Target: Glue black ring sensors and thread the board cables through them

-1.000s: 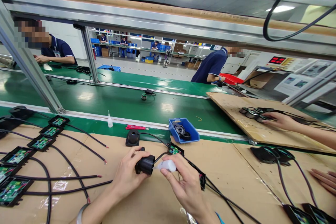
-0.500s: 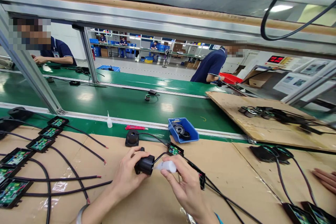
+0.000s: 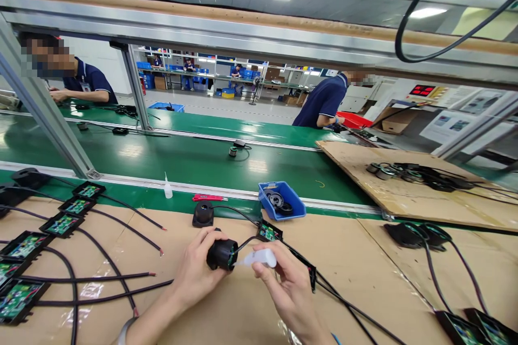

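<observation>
My left hand (image 3: 202, 267) is closed around a black cylindrical housing (image 3: 222, 253), tilted so its open end faces right. A bit of green shows inside that end, and a black cable runs from it to a small circuit board in a black case (image 3: 268, 230). In my right hand (image 3: 289, 285) is a small white squeeze bottle (image 3: 261, 257), its thin nozzle pointing left at the rim of the housing. Whether the tip touches the rim I cannot tell. Just behind my hands a similar black housing (image 3: 203, 214) stands on the cardboard.
A blue bin (image 3: 282, 202) of black rings, a red cutter (image 3: 210, 198) and another squeeze bottle (image 3: 168, 187) lie beyond my hands. Several cased circuit boards (image 3: 62, 222) with cables line the left. A metal frame (image 3: 137, 86) crosses ahead; co-workers sit and stand beyond the green conveyor (image 3: 190, 156).
The housing has turned so more of its open end shows. The bottle has shifted slightly right with my right hand. On the conveyor, the small parts have moved right.
</observation>
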A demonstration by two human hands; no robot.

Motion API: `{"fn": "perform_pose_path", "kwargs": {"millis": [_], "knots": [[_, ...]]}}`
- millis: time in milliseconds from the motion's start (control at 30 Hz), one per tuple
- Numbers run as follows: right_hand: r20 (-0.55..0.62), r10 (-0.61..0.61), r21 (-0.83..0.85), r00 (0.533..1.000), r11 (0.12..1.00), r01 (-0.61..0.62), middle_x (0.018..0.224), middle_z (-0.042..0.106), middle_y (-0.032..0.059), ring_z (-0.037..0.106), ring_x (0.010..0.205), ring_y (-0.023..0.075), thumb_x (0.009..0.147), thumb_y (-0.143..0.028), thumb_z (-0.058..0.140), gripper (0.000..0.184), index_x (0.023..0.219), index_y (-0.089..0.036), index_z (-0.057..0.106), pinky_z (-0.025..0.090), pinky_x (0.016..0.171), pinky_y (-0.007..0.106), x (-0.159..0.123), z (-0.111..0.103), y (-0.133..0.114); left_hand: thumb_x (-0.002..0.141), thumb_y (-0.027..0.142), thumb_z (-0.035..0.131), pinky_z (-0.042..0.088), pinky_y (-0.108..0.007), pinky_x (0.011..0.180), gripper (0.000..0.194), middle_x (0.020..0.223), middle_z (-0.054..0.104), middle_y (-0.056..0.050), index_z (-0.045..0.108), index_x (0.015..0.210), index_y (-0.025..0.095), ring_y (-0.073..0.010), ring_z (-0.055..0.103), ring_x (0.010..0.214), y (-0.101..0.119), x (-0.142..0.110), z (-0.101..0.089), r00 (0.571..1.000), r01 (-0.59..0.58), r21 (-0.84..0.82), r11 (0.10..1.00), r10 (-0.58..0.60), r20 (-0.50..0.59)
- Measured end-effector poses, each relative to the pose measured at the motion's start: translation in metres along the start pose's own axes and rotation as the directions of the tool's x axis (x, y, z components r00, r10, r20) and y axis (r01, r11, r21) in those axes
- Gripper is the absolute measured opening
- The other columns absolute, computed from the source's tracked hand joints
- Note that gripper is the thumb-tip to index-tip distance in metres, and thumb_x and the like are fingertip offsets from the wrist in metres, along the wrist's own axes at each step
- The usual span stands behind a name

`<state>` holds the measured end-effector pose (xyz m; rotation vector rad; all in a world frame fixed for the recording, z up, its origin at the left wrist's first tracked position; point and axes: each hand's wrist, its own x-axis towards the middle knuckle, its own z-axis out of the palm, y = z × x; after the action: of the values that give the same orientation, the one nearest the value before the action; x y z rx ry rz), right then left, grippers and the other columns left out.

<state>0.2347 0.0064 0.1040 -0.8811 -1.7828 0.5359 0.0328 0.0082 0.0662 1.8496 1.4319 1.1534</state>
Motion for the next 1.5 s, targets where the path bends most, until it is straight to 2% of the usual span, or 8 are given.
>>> {"fn": "perform_pose_path", "kwargs": {"millis": [100, 200, 300, 433, 700, 900, 1233, 1500], "knots": [[-0.074, 0.129, 0.147, 0.989, 0.982, -0.117, 0.077, 0.067, 0.0035, 0.063, 0.058, 0.0148, 0.094, -0.029, 0.059, 0.013, 0.099, -0.02, 0.067, 0.054, 0.053, 0.024, -0.001, -0.001, -0.002, 0.06, 0.009, 0.073, 0.049, -0.039, 0.096, 0.051, 0.116, 0.065, -0.007, 0.063, 0.108, 0.022, -0.0269, 0.062, 0.11, 0.002, 0.002, 0.002, 0.994, 0.109, -0.159, 0.981, -0.111, -0.004], [-0.151, 0.181, 0.221, 0.972, 0.964, -0.146, 0.079, 0.068, 0.0041, 0.065, 0.056, 0.015, 0.094, -0.031, 0.06, 0.015, 0.102, -0.019, 0.066, 0.056, 0.054, 0.025, -0.001, 0.001, 0.0, 0.058, 0.02, 0.081, 0.049, -0.037, 0.093, 0.054, 0.111, 0.067, -0.007, 0.062, 0.108, 0.019, -0.0268, 0.062, 0.106, 0.001, 0.004, 0.005, 0.966, 0.256, -0.408, 0.877, -0.215, 0.144], [-0.176, 0.127, 0.181, 0.976, 0.979, -0.095, 0.082, 0.066, 0.0033, 0.066, 0.06, 0.0148, 0.094, -0.027, 0.059, 0.012, 0.103, -0.021, 0.065, 0.056, 0.056, 0.025, -0.002, 0.008, 0.003, 0.055, 0.031, 0.087, 0.048, -0.031, 0.082, 0.057, 0.098, 0.069, -0.004, 0.06, 0.103, 0.019, -0.0225, 0.063, 0.095, 0.0, 0.002, 0.009, 0.906, 0.414, -0.563, 0.715, -0.265, 0.33], [-0.115, -0.001, 0.02, 0.993, 1.0, 0.003, 0.089, 0.065, 0.0039, 0.066, 0.075, 0.0164, 0.092, -0.021, 0.06, 0.013, 0.104, -0.023, 0.064, 0.055, 0.065, 0.027, -0.004, 0.014, 0.004, 0.05, 0.035, 0.092, 0.043, -0.026, 0.076, 0.061, 0.09, 0.068, 0.0, 0.057, 0.097, 0.02, -0.0177, 0.06, 0.087, -0.001, -0.004, 0.016, 0.846, 0.532, -0.648, 0.545, -0.316, 0.429], [0.002, -0.118, -0.06, 0.993, 0.991, 0.118, 0.092, 0.065, 0.0042, 0.064, 0.084, 0.0161, 0.093, -0.015, 0.057, 0.016, 0.107, -0.023, 0.06, 0.053, 0.072, 0.025, -0.007, 0.017, 0.001, 0.046, 0.029, 0.095, 0.041, -0.022, 0.072, 0.059, 0.083, 0.063, 0.003, 0.058, 0.09, 0.018, -0.0137, 0.056, 0.082, -0.001, -0.007, 0.022, 0.836, 0.549, -0.701, 0.456, -0.324, 0.444], [-0.012, -0.139, -0.092, 0.99, 0.986, 0.137, 0.093, 0.065, 0.0047, 0.065, 0.084, 0.0159, 0.092, -0.014, 0.058, 0.018, 0.108, -0.022, 0.06, 0.054, 0.072, 0.024, -0.005, 0.018, 0.004, 0.047, 0.026, 0.096, 0.04, -0.022, 0.073, 0.058, 0.084, 0.064, 0.003, 0.058, 0.09, 0.017, -0.0128, 0.055, 0.082, -0.001, -0.008, 0.023, 0.833, 0.55, -0.735, 0.396, -0.316, 0.453], [-0.009, -0.123, -0.027, 0.992, 0.992, 0.122, 0.091, 0.065, 0.0035, 0.064, 0.083, 0.0146, 0.093, -0.017, 0.058, 0.014, 0.106, -0.022, 0.061, 0.053, 0.072, 0.023, -0.007, 0.018, 0.002, 0.046, 0.022, 0.095, 0.037, -0.023, 0.071, 0.055, 0.081, 0.062, 0.003, 0.057, 0.086, 0.017, -0.0131, 0.051, 0.08, 0.003, -0.007, 0.02, 0.827, 0.558, -0.733, 0.389, -0.332, 0.453], [-0.012, -0.192, -0.085, 0.981, 0.978, 0.191, 0.092, 0.066, 0.0054, 0.065, 0.084, 0.0157, 0.091, -0.012, 0.059, 0.02, 0.109, -0.02, 0.06, 0.054, 0.073, 0.024, -0.006, 0.018, 0.006, 0.047, 0.022, 0.095, 0.037, -0.022, 0.071, 0.055, 0.082, 0.063, 0.003, 0.057, 0.087, 0.017, -0.0123, 0.052, 0.081, 0.004, -0.007, 0.02, 0.826, 0.56, -0.748, 0.356, -0.316, 0.468]]}}
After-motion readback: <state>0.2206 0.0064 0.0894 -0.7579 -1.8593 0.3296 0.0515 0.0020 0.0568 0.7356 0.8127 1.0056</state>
